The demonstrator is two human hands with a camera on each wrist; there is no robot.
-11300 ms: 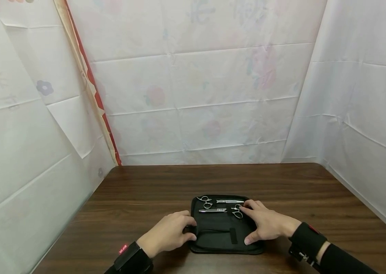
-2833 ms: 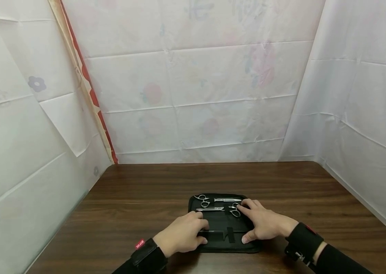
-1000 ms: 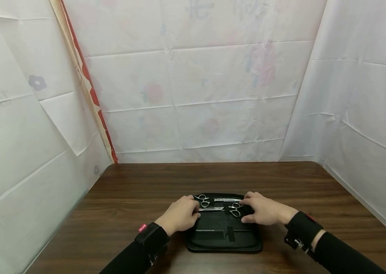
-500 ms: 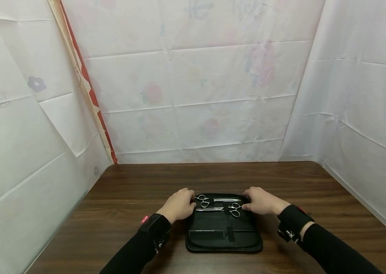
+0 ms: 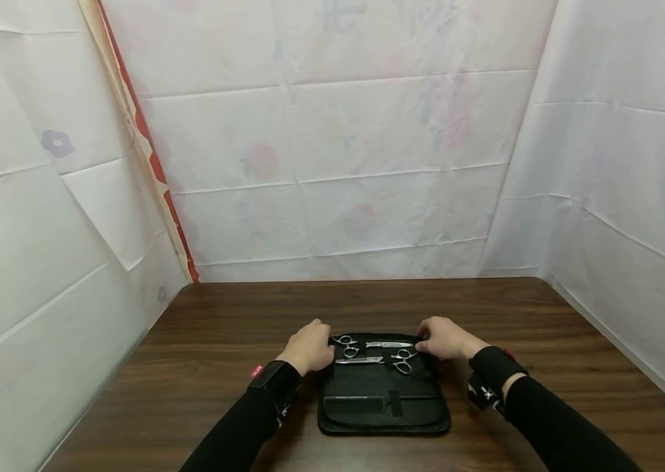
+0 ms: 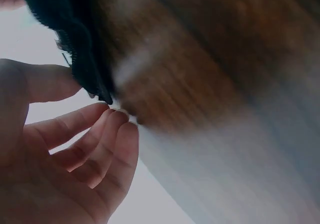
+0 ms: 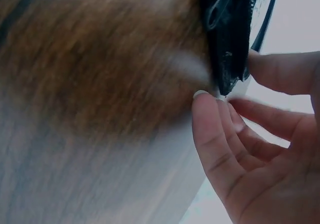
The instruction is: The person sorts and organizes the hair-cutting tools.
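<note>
A black zip case (image 5: pixel 385 427) lies spread on the wooden table. Two silver pairs of scissors are in its far half: the upper pair (image 5: pixel 388 345) and the lower pair (image 5: pixel 359 360), their handles at opposite ends. A flat dark piece (image 5: pixel 356 404) sits in the near half beside a small strap (image 5: pixel 395 402). My left hand (image 5: pixel 307 347) grips the far left corner; in the left wrist view its thumb (image 6: pixel 52 82) and fingertips meet the case edge (image 6: pixel 92 59). My right hand (image 5: pixel 446 338) holds the far right corner, thumb (image 7: pixel 285 71) against the zipped edge (image 7: pixel 227 49).
The brown wooden table (image 5: pixel 220 328) extends around the case. White printed sheets hang behind it (image 5: pixel 332 216) and along both sides. A red-edged strip (image 5: pixel 155 164) runs down the back left corner.
A flat dark piece now shows in the case's near half, where my left hand was earlier. Both hands have since moved away from me along the sides to the far corners.
</note>
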